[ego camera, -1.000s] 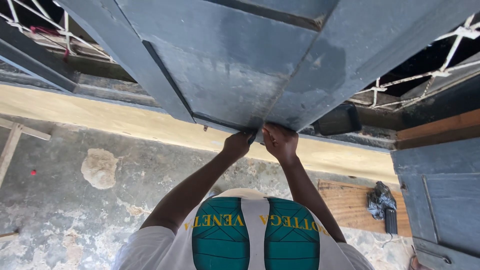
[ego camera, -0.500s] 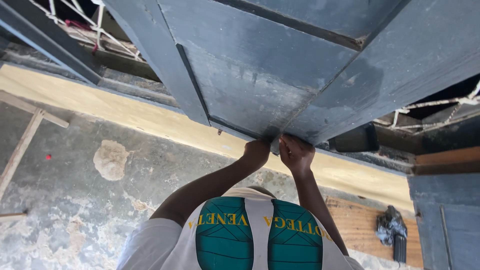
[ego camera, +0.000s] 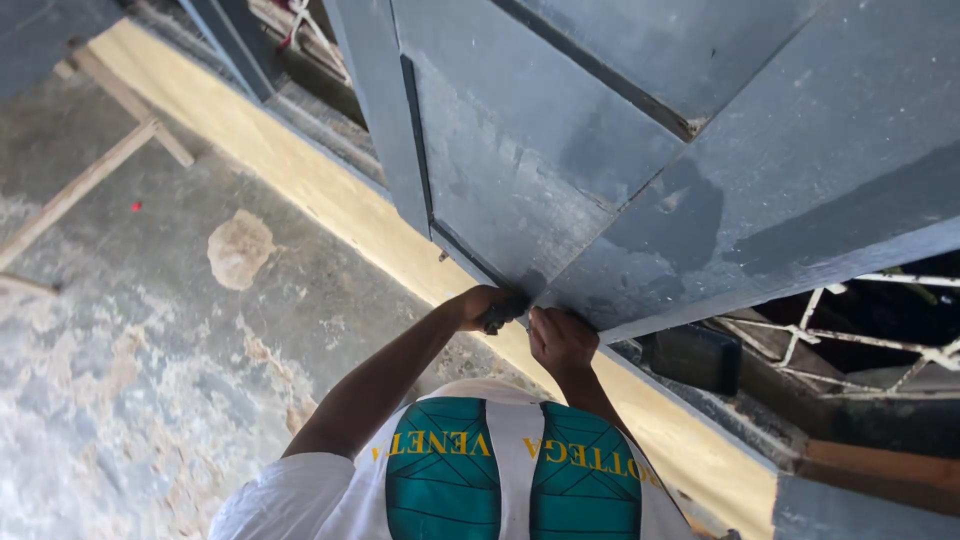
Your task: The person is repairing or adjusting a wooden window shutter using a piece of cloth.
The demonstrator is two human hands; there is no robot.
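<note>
here both hands meet at the bottom edge of the grey door: left hand fingers wrapped round a small dark tool (kind unclear), right hand fingers pressed flat, steadying the panel.

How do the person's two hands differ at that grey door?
The left hand is closed around a small dark object; the right hand holds nothing that shows. The left hand sits higher, the right hand lower. Both touch the grey door at its lower corner.
</note>
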